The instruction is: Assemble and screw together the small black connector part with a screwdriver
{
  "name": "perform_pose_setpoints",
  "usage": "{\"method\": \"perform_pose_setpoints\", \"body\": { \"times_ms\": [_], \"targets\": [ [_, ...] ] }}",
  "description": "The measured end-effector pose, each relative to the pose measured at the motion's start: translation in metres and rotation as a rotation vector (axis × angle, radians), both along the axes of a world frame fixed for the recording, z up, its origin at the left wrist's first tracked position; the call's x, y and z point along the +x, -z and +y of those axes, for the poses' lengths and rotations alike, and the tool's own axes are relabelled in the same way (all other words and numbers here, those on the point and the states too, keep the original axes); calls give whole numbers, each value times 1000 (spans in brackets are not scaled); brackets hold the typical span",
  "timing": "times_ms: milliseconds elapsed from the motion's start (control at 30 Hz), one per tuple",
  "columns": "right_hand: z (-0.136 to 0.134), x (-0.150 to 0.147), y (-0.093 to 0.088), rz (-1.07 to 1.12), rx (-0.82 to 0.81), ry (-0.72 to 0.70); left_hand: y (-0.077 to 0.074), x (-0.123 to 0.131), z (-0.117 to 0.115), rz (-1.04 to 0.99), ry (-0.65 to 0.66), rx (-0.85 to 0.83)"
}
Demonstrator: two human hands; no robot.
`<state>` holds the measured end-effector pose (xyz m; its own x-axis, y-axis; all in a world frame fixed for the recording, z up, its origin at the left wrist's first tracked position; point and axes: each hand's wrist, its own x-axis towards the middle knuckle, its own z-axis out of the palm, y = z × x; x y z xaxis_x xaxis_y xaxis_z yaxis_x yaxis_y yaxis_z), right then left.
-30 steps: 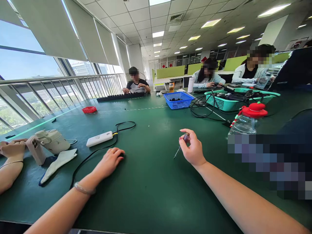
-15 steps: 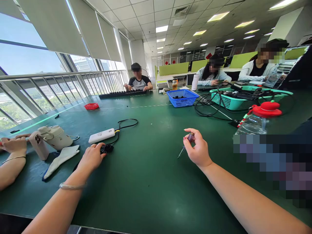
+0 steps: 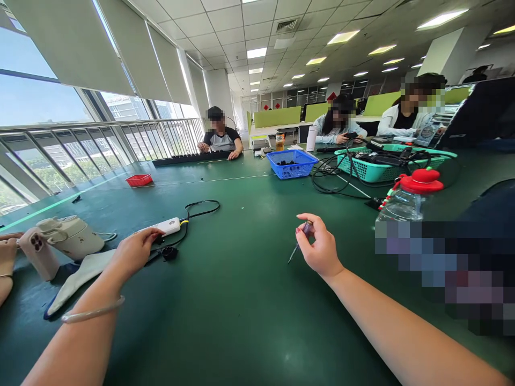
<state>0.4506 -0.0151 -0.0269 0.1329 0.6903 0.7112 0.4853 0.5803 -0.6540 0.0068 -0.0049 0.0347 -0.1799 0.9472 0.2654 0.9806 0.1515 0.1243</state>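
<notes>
My right hand [image 3: 322, 245] is closed around a screwdriver [image 3: 307, 229] with a dark purplish handle, its thin shaft slanting down to the left toward the table. My left hand [image 3: 133, 251] is closed in a pinch at the left. A small black part [image 3: 159, 237] shows at its fingertips, too small to name. Just right of that hand, a black piece [image 3: 169, 253] lies on the green table [image 3: 225, 300]. Behind the fingertips lies a white power bank [image 3: 172, 225] with a black cable [image 3: 203, 202] looped beyond it.
A pale cloth [image 3: 82, 276], a phone [image 3: 38, 252] and a cream container [image 3: 76, 236] sit at left, beside another person's hand [image 3: 6, 257]. Farther back are a red tray [image 3: 139, 180], a blue basket [image 3: 292, 166] and a teal basket [image 3: 362, 169]. A red-capped bottle [image 3: 406, 203] stands right.
My left hand has risen off the black piece and shifted left, a small black part now at its fingertips. The right hand still holds the screwdriver. The view has turned slightly right.
</notes>
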Motion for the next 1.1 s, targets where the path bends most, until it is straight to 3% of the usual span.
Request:
{"method": "perform_pose_setpoints", "body": {
  "times_ms": [333, 900, 1100],
  "targets": [
    [1, 1, 1, -12, 5, 38, 36, -4, 0, -42, 74, 54],
    [-1, -2, 2, -28, -6, 21, 36, 2, -8, 71, 109, -44],
    [-3, -3, 1, -17, -17, 6, 32, 7, -11, 92, 11, -72]
  ]
}}
